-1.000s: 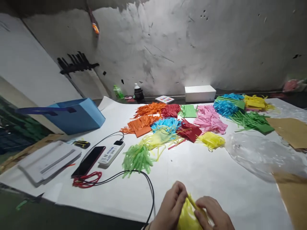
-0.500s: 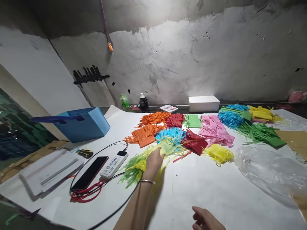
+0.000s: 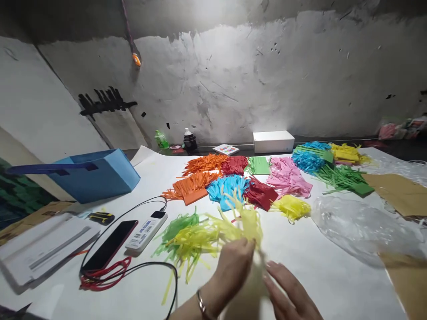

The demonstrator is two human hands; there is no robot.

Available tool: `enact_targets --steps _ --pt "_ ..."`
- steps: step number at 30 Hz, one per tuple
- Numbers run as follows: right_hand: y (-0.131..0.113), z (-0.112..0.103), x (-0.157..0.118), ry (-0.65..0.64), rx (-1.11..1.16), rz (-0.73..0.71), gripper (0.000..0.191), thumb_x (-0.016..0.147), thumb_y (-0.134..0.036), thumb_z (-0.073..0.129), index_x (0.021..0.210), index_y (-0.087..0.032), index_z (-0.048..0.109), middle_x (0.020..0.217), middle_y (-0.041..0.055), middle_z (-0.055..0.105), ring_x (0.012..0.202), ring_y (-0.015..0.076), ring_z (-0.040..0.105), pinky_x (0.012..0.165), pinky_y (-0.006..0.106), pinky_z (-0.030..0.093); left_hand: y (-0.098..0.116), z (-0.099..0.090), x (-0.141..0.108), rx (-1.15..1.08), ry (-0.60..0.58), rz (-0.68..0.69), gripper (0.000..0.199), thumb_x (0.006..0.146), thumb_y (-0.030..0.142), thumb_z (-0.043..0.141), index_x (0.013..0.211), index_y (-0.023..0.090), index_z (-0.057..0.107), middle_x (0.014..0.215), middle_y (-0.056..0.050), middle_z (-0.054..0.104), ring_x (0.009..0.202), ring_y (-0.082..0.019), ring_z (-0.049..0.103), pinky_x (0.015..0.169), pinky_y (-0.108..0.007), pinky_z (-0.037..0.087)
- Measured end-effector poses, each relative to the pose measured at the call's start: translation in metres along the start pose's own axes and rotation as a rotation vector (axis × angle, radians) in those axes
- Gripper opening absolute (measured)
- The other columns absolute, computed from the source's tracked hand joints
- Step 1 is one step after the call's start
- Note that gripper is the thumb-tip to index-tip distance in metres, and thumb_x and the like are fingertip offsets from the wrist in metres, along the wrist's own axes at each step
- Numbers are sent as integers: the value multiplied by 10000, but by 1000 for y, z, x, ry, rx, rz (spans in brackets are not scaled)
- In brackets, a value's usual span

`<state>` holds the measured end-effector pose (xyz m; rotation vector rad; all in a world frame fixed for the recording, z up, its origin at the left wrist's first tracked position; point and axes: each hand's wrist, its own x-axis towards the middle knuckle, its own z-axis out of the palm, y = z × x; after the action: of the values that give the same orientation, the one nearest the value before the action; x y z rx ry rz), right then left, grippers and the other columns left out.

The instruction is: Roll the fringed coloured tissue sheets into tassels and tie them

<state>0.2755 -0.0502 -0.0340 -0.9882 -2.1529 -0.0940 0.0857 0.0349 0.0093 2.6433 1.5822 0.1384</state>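
Note:
A bunch of pale yellow fringed paper [image 3: 250, 220] hangs from the pinched fingers of my left hand [image 3: 235, 262], which wears a silver bracelet. Close to its right edge is my right hand [image 3: 290, 291], fingers stretched out and slightly blurred; any contact with the paper is unclear. To the left, yellow fringe [image 3: 196, 238] lies over light green fringe [image 3: 176, 229]. Just behind are blue fringe [image 3: 227, 189], dark red fringe [image 3: 262, 193] and orange fringe [image 3: 191, 186]. A small yellow bundle [image 3: 292, 208] rests to the right.
On the left are a blue box [image 3: 96, 175], a phone [image 3: 111, 245], a white power bank [image 3: 147, 232], cables and papers [image 3: 43, 249]. Clear plastic [image 3: 353, 229] and brown cardboard [image 3: 396, 191] lie right. A white box [image 3: 273, 142] stands at the back.
My left hand has lifted pale yellow fringe from the pile and brought it nearer and to the right. My right hand has moved up beside it. The view has shifted slightly right.

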Motion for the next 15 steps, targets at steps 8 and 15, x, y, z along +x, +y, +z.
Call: enact_targets --steps 8,15 --pt "3 2 -18 -106 -229 -4 380 967 -34 350 826 -188 667 641 6 616 634 169 604 987 433 493 31 51 -52 12 -121 380 139 864 43 561 836 166 618 768 -64 693 658 -216 658 556 -278 458" --pt "3 -12 -62 -63 -163 123 366 1013 -64 315 974 -180 660 1076 53 739 973 195 653 937 385 426 20 60 -65 -2 -146 431 104 882 114 643 850 206 605 748 -13 674 640 -184 630 538 -258 383"
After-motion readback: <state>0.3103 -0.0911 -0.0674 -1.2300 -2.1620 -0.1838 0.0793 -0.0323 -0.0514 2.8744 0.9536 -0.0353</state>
